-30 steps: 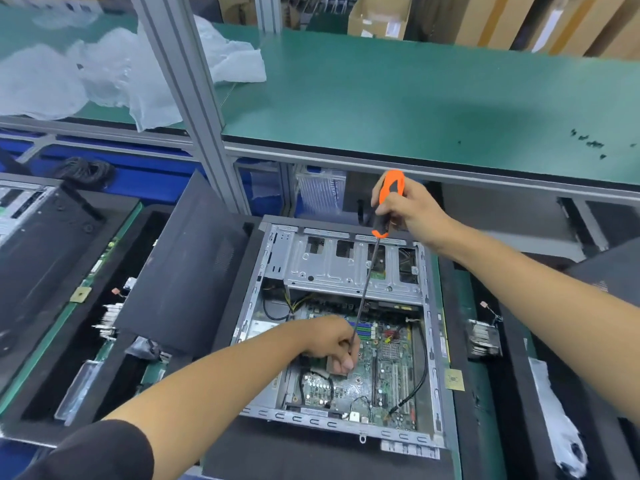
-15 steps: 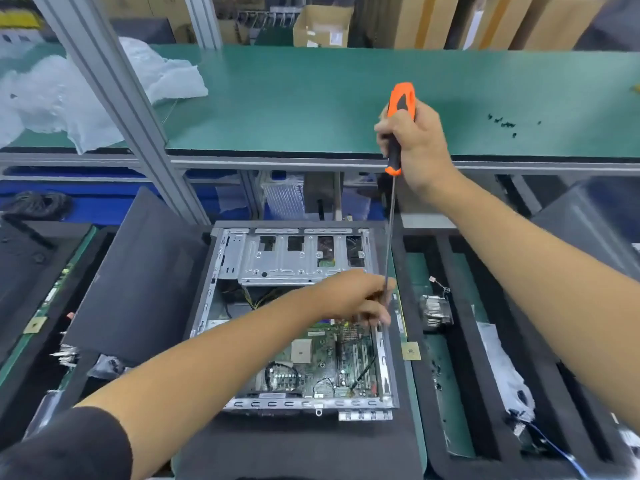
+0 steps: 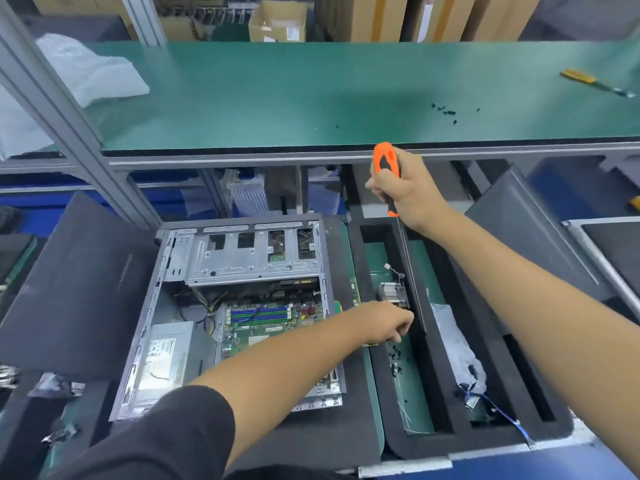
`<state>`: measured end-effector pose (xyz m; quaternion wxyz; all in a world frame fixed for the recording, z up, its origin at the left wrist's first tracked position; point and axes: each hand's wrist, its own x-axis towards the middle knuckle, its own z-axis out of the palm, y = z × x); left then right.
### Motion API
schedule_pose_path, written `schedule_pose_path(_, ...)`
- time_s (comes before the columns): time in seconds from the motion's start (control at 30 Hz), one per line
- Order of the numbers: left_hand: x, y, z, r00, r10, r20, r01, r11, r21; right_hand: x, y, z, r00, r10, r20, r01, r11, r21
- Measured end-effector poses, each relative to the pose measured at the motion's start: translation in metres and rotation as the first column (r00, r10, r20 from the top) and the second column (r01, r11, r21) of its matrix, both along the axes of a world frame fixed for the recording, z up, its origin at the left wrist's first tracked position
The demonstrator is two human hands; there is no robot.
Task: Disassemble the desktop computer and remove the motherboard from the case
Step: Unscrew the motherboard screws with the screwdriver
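An orange-and-black screwdriver handle (image 3: 387, 174) stands out against a green bench mat (image 3: 311, 95) dotted with small black screws (image 3: 446, 113). Below, a green motherboard (image 3: 263, 323) with blue memory slots (image 3: 259, 313) sits in a silver-grey metal case (image 3: 242, 258), flanked by black foam trays (image 3: 426, 341). A black sleeve (image 3: 166, 434) crosses the foreground.
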<state>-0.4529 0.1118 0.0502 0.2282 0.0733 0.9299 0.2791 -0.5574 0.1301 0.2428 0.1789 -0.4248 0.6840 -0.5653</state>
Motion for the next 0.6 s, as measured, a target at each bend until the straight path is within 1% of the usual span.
schedule_pose_path(0.13,-0.013,0.025,-0.013,0.996,0.01,0.086,0.007,0.982,-0.19,-0.003,0.016,-0.01,0.996,0.001,-0.085,0.006,0.997,0.079)
schedule_pose_path(0.2,-0.02,0.036,-0.018,0.988,0.077,0.136,-0.05,0.979,-0.197,-0.002,0.026,-0.018,0.99,0.022,-0.139,-0.002,0.99,0.141)
schedule_pose_path(0.27,-0.024,0.044,-0.025,0.963,0.179,0.201,-0.143,0.973,-0.18,-0.001,0.039,-0.03,0.982,0.033,-0.188,0.008,0.977,0.211)
schedule_pose_path(0.3,-0.024,0.047,-0.028,0.957,0.193,0.216,-0.152,0.97,-0.191,-0.001,0.047,-0.038,0.978,0.025,-0.205,0.027,0.968,0.248)
schedule_pose_path(0.4,-0.023,0.051,-0.041,0.954,0.227,0.195,-0.187,0.961,-0.205,-0.001,0.075,-0.064,0.976,-0.038,-0.213,0.106,0.941,0.321)
schedule_pose_path(0.53,-0.023,0.054,-0.056,0.955,0.186,0.23,-0.128,0.961,-0.246,0.004,0.114,-0.106,0.979,-0.097,-0.178,0.157,0.918,0.364)
schedule_pose_path(0.6,-0.023,0.057,-0.058,0.967,0.134,0.218,-0.071,0.958,-0.278,0.007,0.131,-0.122,0.978,-0.123,-0.167,0.177,0.913,0.368)
